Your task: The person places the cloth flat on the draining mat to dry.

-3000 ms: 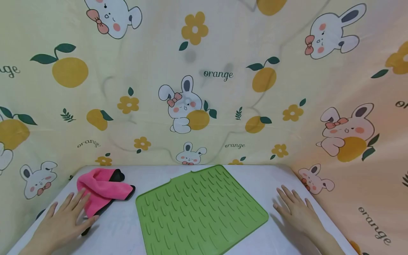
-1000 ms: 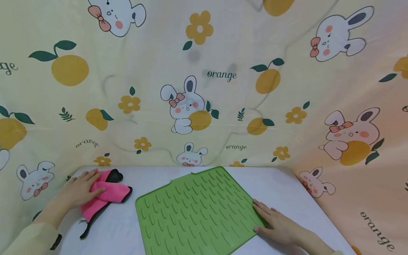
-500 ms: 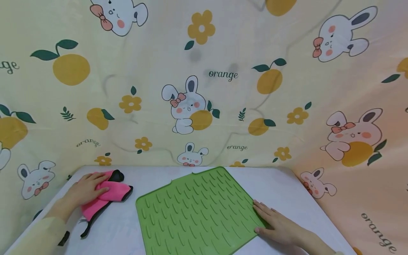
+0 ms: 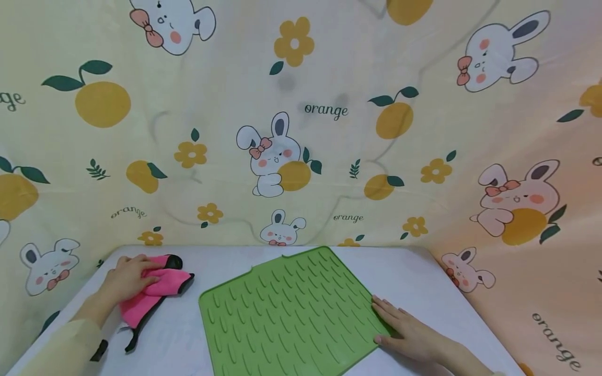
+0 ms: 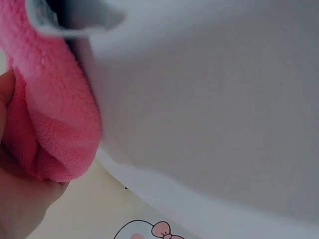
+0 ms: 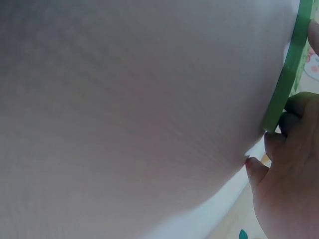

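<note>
Person's left hand (image 4: 126, 282) grips black-edged pink plush cloth (image 4: 164, 283), fingers curled into it, cloth bunched near far left corner of white table (image 4: 400, 277); right hand (image 4: 410, 333) fingers extended, not grasping, resting on right corner of green ridged mat (image 4: 287, 313), mat lying mid-table, its far corner up at table's far edge

- Head: looks forward and down over the table (image 4: 400, 274) toward the rabbit-print curtain (image 4: 235, 78).
- Left wrist: close on the pink fleecy cloth (image 5: 65, 109), shared with head.
- Right wrist: close beside a green edge (image 6: 286, 84), probably the head view's ridged mat (image 4: 291, 313).
</note>
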`<state>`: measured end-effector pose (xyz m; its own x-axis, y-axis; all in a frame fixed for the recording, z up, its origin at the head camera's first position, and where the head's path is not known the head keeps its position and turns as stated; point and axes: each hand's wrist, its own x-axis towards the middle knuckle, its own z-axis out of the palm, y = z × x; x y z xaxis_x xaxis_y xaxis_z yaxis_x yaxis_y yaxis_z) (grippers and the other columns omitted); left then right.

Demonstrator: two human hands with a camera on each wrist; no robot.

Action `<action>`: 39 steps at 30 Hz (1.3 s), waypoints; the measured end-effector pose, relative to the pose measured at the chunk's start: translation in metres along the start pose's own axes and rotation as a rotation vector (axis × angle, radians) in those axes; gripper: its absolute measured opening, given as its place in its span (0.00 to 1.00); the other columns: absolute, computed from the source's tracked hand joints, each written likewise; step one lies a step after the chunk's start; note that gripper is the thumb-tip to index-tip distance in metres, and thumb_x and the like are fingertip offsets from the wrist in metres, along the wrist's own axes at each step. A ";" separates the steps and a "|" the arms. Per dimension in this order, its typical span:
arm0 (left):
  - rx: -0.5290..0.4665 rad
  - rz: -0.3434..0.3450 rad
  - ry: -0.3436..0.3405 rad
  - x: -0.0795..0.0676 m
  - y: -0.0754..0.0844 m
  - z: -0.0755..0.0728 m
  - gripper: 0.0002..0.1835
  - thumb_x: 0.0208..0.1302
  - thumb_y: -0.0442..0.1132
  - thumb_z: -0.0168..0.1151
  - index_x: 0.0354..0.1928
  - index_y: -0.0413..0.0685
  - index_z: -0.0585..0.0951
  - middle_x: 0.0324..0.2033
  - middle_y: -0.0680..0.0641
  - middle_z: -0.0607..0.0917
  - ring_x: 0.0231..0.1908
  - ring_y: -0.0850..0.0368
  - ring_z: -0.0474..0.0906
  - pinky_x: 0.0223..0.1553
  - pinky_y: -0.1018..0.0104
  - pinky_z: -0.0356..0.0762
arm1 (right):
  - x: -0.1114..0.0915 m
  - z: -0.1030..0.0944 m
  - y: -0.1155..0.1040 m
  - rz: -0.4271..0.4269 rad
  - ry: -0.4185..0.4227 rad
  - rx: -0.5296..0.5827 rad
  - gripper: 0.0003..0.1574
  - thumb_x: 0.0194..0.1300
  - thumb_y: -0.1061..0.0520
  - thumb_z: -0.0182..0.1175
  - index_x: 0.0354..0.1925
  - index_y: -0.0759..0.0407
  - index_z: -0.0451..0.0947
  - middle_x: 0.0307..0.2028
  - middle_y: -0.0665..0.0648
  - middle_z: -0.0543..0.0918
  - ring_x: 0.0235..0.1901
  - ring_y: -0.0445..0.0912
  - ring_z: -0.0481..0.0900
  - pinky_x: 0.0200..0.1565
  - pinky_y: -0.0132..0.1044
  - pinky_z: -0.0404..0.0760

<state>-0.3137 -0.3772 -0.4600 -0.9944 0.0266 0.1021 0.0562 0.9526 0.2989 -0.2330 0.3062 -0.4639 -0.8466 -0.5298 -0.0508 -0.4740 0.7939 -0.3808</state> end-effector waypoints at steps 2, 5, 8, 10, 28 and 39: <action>-0.004 -0.005 0.000 0.000 0.000 0.000 0.23 0.62 0.39 0.75 0.58 0.38 0.84 0.52 0.30 0.78 0.55 0.22 0.62 0.45 0.30 0.75 | 0.000 0.001 0.000 0.004 0.002 0.003 0.53 0.74 0.32 0.56 0.79 0.65 0.58 0.80 0.64 0.55 0.76 0.67 0.56 0.69 0.69 0.57; -0.019 0.005 0.002 0.000 0.000 -0.001 0.22 0.62 0.38 0.74 0.57 0.39 0.85 0.49 0.33 0.80 0.53 0.24 0.65 0.41 0.36 0.78 | 0.000 0.002 0.002 0.006 0.003 0.000 0.53 0.74 0.32 0.56 0.79 0.65 0.58 0.80 0.64 0.55 0.76 0.67 0.55 0.70 0.69 0.56; -0.028 0.029 0.008 -0.002 0.001 -0.001 0.20 0.63 0.36 0.73 0.56 0.40 0.86 0.45 0.37 0.81 0.51 0.27 0.67 0.39 0.41 0.80 | 0.000 0.003 0.004 0.003 0.002 -0.003 0.53 0.74 0.31 0.56 0.79 0.65 0.57 0.81 0.63 0.54 0.76 0.67 0.55 0.70 0.69 0.56; -0.038 0.049 0.015 -0.004 0.002 -0.001 0.18 0.63 0.35 0.73 0.55 0.40 0.87 0.42 0.39 0.82 0.50 0.29 0.68 0.39 0.43 0.80 | 0.000 0.003 0.005 -0.001 0.001 -0.001 0.53 0.74 0.32 0.56 0.79 0.65 0.57 0.81 0.64 0.54 0.76 0.67 0.55 0.70 0.70 0.56; -0.163 0.209 0.237 -0.021 0.037 -0.025 0.18 0.60 0.29 0.75 0.53 0.44 0.89 0.55 0.33 0.81 0.57 0.31 0.67 0.49 0.35 0.79 | 0.002 0.001 0.002 0.006 -0.011 0.018 0.54 0.74 0.32 0.56 0.79 0.66 0.57 0.81 0.65 0.54 0.76 0.68 0.55 0.70 0.71 0.56; -0.192 0.435 0.466 -0.031 0.088 -0.044 0.20 0.50 0.24 0.79 0.46 0.46 0.91 0.39 0.48 0.83 0.48 0.48 0.71 0.37 0.60 0.76 | 0.002 0.002 0.003 0.008 -0.015 0.020 0.54 0.74 0.31 0.56 0.79 0.65 0.57 0.81 0.64 0.54 0.76 0.68 0.56 0.69 0.71 0.57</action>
<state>-0.2740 -0.3071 -0.3951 -0.7372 0.2220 0.6381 0.5019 0.8122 0.2973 -0.2355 0.3073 -0.4665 -0.8465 -0.5281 -0.0676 -0.4622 0.7919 -0.3990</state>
